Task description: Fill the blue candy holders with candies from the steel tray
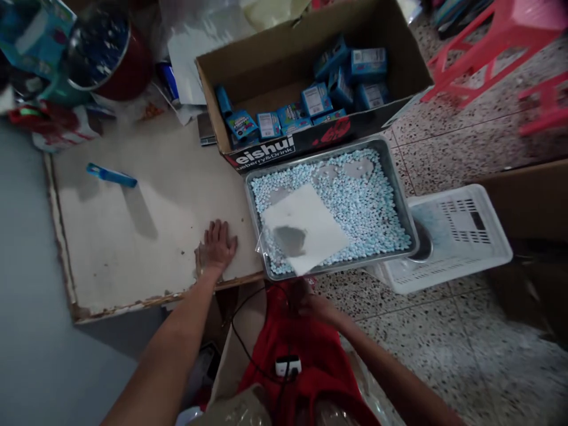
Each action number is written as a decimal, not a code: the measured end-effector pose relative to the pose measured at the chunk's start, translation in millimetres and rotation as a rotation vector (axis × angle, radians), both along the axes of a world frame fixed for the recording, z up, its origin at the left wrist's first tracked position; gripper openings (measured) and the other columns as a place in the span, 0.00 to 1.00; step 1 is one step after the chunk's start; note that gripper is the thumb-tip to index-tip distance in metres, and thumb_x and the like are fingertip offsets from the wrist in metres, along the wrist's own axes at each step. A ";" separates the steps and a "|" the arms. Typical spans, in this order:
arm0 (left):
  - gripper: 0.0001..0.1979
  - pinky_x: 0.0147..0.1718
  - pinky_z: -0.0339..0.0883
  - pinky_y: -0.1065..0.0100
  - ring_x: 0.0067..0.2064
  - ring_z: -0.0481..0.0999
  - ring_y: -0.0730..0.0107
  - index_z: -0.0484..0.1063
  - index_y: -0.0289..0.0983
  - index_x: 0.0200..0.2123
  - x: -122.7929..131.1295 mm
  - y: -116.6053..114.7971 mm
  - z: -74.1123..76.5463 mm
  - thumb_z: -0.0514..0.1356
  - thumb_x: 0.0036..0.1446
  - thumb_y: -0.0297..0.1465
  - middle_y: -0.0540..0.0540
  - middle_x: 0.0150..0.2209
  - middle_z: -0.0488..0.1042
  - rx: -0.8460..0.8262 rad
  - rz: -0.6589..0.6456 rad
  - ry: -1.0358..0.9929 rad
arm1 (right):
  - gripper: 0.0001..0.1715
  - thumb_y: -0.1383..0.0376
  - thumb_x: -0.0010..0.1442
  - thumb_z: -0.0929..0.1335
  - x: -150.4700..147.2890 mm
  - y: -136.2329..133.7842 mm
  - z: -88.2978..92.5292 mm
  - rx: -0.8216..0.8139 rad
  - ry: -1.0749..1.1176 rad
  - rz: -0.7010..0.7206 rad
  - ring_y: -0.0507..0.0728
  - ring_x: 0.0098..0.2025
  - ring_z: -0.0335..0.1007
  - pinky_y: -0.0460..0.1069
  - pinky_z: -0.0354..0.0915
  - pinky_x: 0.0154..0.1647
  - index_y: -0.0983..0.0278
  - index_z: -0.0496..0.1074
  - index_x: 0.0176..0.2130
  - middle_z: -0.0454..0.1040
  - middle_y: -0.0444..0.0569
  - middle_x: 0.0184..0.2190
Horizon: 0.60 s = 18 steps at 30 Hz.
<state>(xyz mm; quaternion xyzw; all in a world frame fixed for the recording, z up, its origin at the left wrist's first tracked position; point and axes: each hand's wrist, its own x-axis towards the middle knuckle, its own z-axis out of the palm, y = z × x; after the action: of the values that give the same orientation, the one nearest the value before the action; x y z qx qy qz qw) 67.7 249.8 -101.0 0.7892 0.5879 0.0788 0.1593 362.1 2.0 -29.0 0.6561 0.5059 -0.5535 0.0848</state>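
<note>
My left hand [216,247] lies flat on the worn white board [133,236], fingers stretched out near its front edge. My right hand [306,300] is down below the tray over red cloth [306,349]; its fingers are blurred and partly hidden. A metal tray [402,201] of small blue and white candies sits to the right of the board. A white sheet [306,228] lies on the candies. Behind the tray stands a cardboard box [266,65] with several small blue packets [315,97] inside.
A blue stick-shaped item [110,175] lies on the board's far left. A dark pot [106,53] and clutter crowd the back left. A white plastic basket [461,236] lies on the terrazzo floor right of the tray. Pink stools [501,41] stand at the far right.
</note>
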 end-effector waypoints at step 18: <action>0.31 0.65 0.64 0.50 0.63 0.73 0.46 0.71 0.35 0.65 118.3 16.3 78.3 0.71 0.62 0.40 0.34 0.62 0.77 -0.238 -0.262 -0.197 | 0.67 0.46 0.51 0.81 52.0 125.3 35.2 0.337 -0.758 -0.535 0.77 0.66 0.64 0.66 0.60 0.64 0.65 0.54 0.76 0.68 0.70 0.67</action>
<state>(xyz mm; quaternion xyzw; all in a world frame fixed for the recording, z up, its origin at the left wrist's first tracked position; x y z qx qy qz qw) 186.0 266.1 -22.7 0.8228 0.4671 0.0643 0.3173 414.1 127.4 6.1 0.9227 0.3359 -0.1889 0.0104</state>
